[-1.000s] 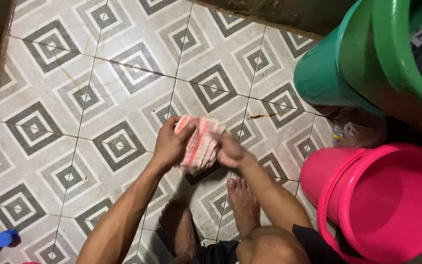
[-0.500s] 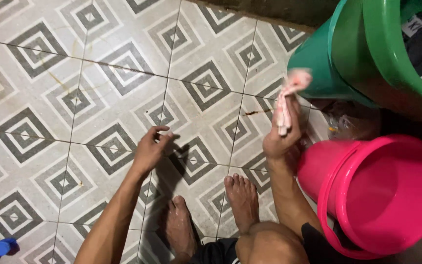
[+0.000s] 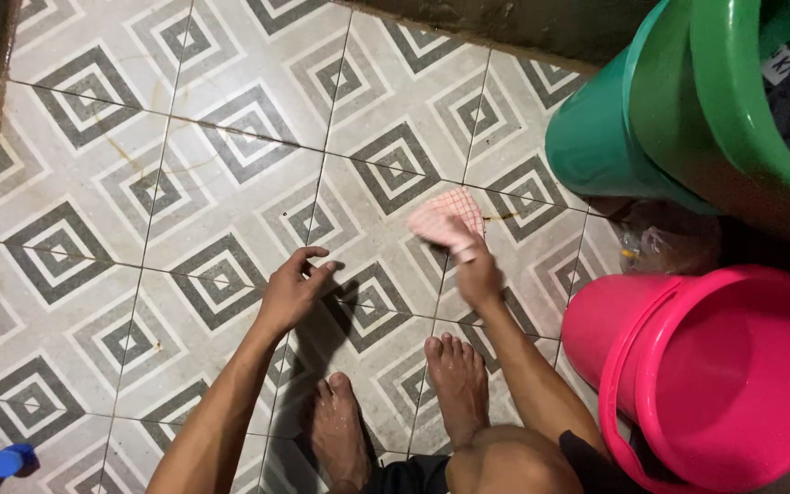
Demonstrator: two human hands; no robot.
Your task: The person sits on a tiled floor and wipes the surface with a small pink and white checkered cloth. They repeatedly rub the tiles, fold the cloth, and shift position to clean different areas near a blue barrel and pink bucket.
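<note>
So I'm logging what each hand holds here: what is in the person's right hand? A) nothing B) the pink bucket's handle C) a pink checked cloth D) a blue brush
C: the right hand grips a pink checked cloth above the tiled floor, while the left hand is open and empty.

Cloth (image 3: 447, 220): small, pink-and-white checked, looking limp and bunched. Hanging in right hand (image 3: 475, 274) grip, fingers pinching its lower edge, rest fanning up and left. Sitting above patterned floor tile, whether touching floor unclear. Lying near green bucket base, well apart from left hand (image 3: 293, 291), which is hovering open, holding nothing.
</note>
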